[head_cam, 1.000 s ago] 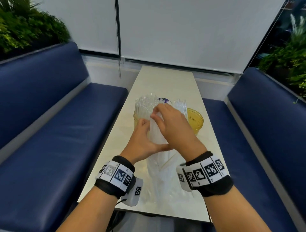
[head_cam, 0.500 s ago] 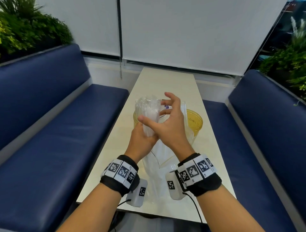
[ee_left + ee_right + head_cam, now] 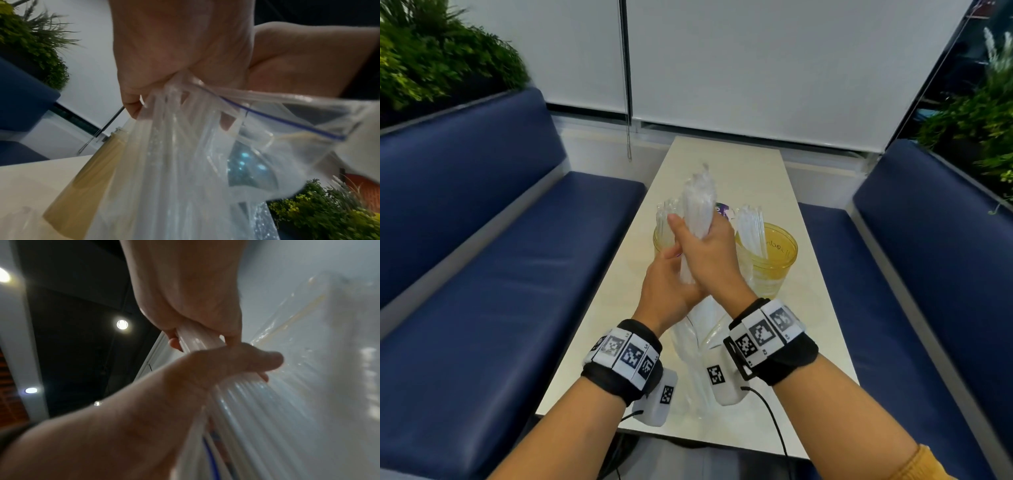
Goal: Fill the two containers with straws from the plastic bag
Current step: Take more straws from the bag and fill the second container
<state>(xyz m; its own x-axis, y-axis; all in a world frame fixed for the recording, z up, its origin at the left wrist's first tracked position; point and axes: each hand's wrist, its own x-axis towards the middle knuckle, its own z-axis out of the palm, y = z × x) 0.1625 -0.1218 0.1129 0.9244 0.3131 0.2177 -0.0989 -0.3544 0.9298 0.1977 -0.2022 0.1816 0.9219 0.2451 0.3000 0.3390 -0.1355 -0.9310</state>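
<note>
My right hand [image 3: 705, 246] grips a thick bundle of clear straws [image 3: 698, 202] and holds it upright over the table. Just below it, my left hand [image 3: 671, 287] grips the gathered mouth of the clear plastic bag [image 3: 698, 346], which hangs down to the table. In the left wrist view the fingers [image 3: 176, 76] bunch the bag [image 3: 205, 162] by its blue zip line, with straws inside. The right wrist view shows my right hand's fingers [image 3: 205, 324] curled round the straws [image 3: 197, 340]. Two yellow containers [image 3: 661, 245] [image 3: 777, 263] stand behind my hands, each holding some straws.
The long pale table [image 3: 726, 164] runs away from me between two dark blue benches [image 3: 517, 274] [image 3: 928, 257]. A small purple-and-white thing [image 3: 723, 209] lies between the containers. Plants stand behind both benches, and a blind cord [image 3: 629, 137] hangs at the far wall.
My right hand has closed round the straw bundle and drawn it upward, so more straw length stands above the hands. My left hand has stayed low on the bag.
</note>
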